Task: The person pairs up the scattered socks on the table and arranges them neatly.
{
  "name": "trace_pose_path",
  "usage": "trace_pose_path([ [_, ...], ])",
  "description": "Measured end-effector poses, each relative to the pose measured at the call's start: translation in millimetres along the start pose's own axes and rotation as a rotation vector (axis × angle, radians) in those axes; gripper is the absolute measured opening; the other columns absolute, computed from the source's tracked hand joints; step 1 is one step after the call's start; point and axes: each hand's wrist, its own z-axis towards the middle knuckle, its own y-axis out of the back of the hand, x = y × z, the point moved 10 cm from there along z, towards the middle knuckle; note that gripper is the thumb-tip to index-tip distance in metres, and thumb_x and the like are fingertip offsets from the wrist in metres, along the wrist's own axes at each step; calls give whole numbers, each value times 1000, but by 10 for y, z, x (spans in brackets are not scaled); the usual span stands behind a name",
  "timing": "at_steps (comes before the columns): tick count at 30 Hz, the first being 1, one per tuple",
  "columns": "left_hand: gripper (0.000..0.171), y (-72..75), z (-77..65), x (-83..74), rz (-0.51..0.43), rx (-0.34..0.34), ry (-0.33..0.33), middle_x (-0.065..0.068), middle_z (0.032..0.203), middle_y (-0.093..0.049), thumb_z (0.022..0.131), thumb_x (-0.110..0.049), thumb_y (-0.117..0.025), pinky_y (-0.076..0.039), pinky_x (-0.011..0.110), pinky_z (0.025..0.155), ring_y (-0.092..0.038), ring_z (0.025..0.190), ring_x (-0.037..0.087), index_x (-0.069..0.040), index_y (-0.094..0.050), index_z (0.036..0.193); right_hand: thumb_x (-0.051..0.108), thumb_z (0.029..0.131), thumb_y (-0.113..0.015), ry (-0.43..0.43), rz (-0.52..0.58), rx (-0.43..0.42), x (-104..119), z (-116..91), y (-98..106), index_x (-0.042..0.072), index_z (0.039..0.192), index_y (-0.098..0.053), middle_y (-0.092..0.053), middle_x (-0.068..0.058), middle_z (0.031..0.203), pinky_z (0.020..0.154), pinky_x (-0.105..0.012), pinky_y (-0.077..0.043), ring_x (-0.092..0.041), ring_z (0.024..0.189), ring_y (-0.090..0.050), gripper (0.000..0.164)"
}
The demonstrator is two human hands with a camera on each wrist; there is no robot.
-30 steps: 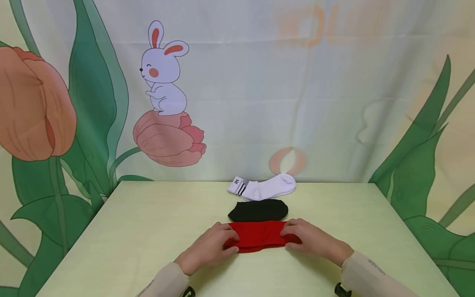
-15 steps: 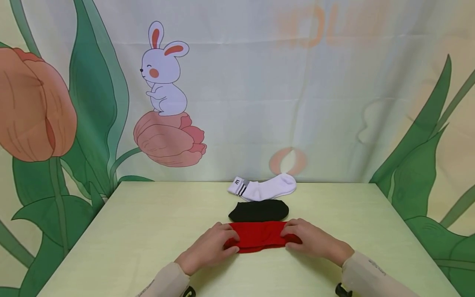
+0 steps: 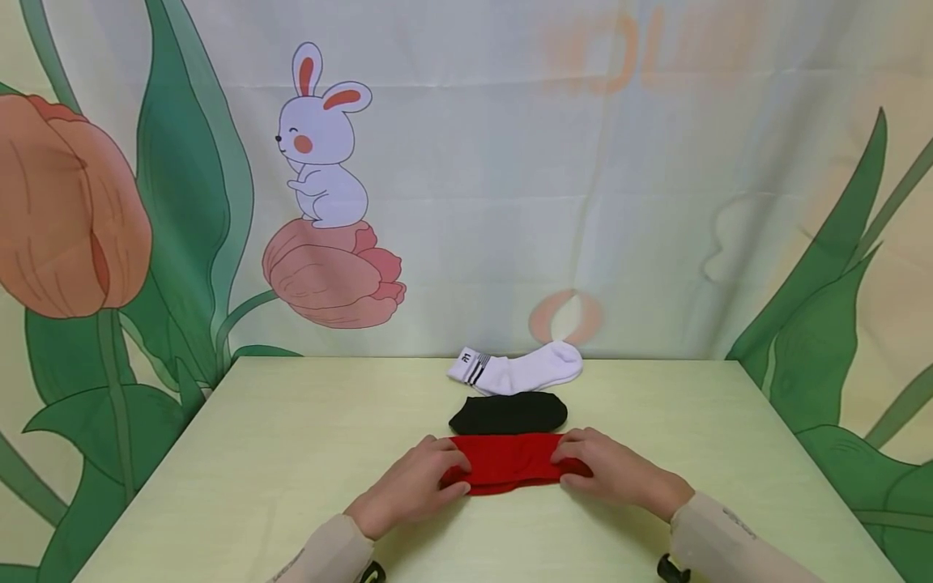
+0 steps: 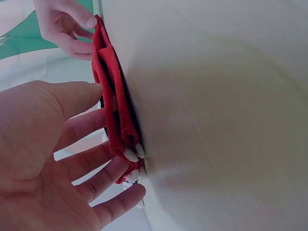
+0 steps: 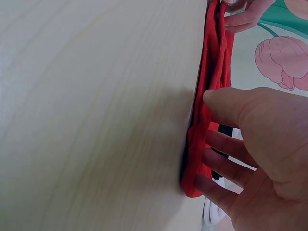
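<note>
A folded red sock (image 3: 510,463) lies flat and crosswise on the table, its layers showing along the near edge. My left hand (image 3: 419,486) rests at its left end, fingers spread over the top and thumb at the near edge. Small white tips (image 4: 132,155) show at that end in the left wrist view. At the opposite end, my right hand (image 3: 615,470) touches the sock the same way, its fingers (image 5: 231,166) relaxed and apart. Just behind the red sock lies a black sock (image 3: 508,413), and beyond that a white sock (image 3: 528,368) with dark stripes near its cuff.
The pale yellow table (image 3: 291,453) reaches back to a hanging cloth backdrop (image 3: 474,202) printed with tulips, leaves and a rabbit. Dark bands (image 3: 672,569) show under both sleeves.
</note>
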Motion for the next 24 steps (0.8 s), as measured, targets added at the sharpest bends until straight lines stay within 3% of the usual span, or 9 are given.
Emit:
trace_pose_path([
  [16,17,37,19,-25,-11,-5,-15,-1,105,-70,94,-21,-74,-52,35,90,-58,98,16,-12,-76,108,24,93,-77,-2,-13,-9,-18,-3,7,15,120,-74,-64,-3,124,102,-47,-50,-25,117,-57,29],
  [24,11,243,2,16,-26,-74,-25,2,102,-70,97,-18,-71,-54,38,89,-63,97,21,-11,-74,104,22,93,-77,18,-16,-13,17,-5,3,14,119,-74,-65,-4,124,102,-48,-50,-26,117,-57,27],
])
